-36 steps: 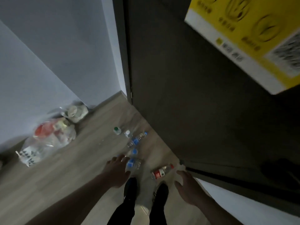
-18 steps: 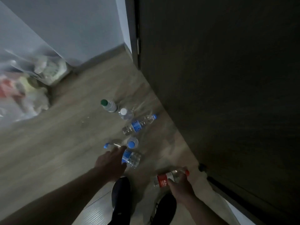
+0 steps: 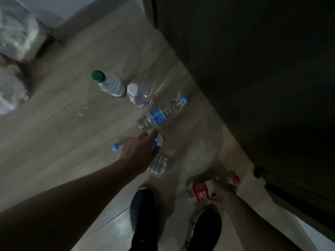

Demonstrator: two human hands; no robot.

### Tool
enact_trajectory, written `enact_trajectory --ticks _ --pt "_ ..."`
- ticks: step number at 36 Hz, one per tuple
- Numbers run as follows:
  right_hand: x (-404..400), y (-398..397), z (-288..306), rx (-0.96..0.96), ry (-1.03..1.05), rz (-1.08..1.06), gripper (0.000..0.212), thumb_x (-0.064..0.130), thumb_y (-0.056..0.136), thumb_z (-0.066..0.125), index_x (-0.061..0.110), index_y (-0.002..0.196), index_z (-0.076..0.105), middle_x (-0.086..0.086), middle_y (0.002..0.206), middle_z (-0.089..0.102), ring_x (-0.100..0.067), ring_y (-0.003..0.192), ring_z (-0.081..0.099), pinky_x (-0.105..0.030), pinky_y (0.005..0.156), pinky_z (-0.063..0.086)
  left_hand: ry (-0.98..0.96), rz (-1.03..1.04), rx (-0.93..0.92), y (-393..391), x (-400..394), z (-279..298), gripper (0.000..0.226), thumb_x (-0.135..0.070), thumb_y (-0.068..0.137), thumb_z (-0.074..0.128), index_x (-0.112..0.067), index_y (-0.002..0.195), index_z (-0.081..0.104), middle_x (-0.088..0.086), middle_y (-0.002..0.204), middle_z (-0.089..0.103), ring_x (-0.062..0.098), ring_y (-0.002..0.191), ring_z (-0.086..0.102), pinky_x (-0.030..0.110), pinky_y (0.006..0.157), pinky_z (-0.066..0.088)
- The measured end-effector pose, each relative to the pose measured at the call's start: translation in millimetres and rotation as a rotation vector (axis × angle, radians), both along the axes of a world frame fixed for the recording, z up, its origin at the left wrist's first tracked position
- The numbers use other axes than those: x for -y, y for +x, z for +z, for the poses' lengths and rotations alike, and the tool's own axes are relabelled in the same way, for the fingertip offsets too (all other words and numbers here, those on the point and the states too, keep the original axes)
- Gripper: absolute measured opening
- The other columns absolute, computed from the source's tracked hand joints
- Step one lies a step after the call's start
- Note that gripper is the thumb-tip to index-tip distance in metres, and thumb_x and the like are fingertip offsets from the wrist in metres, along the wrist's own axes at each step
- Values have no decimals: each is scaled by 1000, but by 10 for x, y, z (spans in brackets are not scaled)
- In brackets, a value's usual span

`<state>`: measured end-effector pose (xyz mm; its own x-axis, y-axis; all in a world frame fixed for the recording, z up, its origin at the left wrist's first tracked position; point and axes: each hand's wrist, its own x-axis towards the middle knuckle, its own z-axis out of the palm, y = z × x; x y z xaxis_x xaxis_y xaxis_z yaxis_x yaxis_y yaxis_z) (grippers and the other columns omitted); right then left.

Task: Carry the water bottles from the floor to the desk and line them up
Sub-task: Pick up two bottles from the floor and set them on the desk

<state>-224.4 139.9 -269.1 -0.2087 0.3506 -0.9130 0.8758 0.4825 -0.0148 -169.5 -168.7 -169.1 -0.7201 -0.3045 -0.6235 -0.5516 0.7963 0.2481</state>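
Far left, at nine to eleven o'clock: blurred plastic bags (image 3: 12,51) against the wall base, contents unreadable.

On the wooden floor (image 3: 54,127), at about eleven o'clock from frame centre: green-capped bottle (image 3: 108,83), upright, seen from above so that the cap leans toward ten o'clock. Just beside it at its four o'clock, touching or nearly so: white-capped bottle (image 3: 139,95), also upright, cap toward eleven o'clock.

Next right, lying flat: blue-labelled bottle (image 3: 160,114), long axis running from seven to one o'clock, blue cap at the one o'clock end, near the dark door (image 3: 253,87).

Below that, left hand (image 3: 138,153) reaching in from seven o'clock, fingers extended and spread, palm down over a cluster of bottles. Poking out at the hand's nine o'clock: a blue cap (image 3: 116,147). Emerging at its four o'clock: a clear ribbed bottle (image 3: 158,164), base toward five o'clock. Hard to tell whether one bottle or more under the palm, and whether gripped or only covered.

At six o'clock: two dark shoes (image 3: 143,211).

Farthest right, at five o'clock: right hand (image 3: 222,196) closed around the red-labelled bottle (image 3: 200,192), held roughly level, long axis from eight to two o'clock, red cap toward two o'clock, base toward the shoes. Label and base showing at the hand's nine o'clock, cap beyond the knuckles at one o'clock.
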Motion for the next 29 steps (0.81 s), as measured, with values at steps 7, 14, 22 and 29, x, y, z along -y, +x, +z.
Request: enact_trajectory --ticks 7,14,22,29 --pt "311 14 396 -246 16 241 93 27 67 92 3 144 46 -19 140 55 -37 125 57 -40 99 50 25 48 -2 23 15 181 36 -34 95 62 -27 124 42 2 112 65 15 78 62 32 68 57" --pt "613 30 1710 -499 -181 564 56 27 64 92 25 110 59 8 104 67 -16 96 66 -29 82 51 65 149 -39 200 -119 1305 37 -35 95 61 -25 125 43 1 112 66 17 84 63 33 70 57" --pt "829 -63 4121 -512 -391 757 54 22 62 89 42 102 59 20 100 69 2 92 65 -20 72 54 118 261 -28 613 -169 3328 33 -40 95 58 -31 123 42 -3 116 64 22 86 67 38 71 58" --pt "795 -58 6207 -540 -506 828 65 49 56 87 39 116 65 18 118 69 0 110 64 -24 90 55 112 288 -129 1200 -134 5363 28 -42 94 57 -28 114 43 -4 111 66 29 82 67 34 62 49"
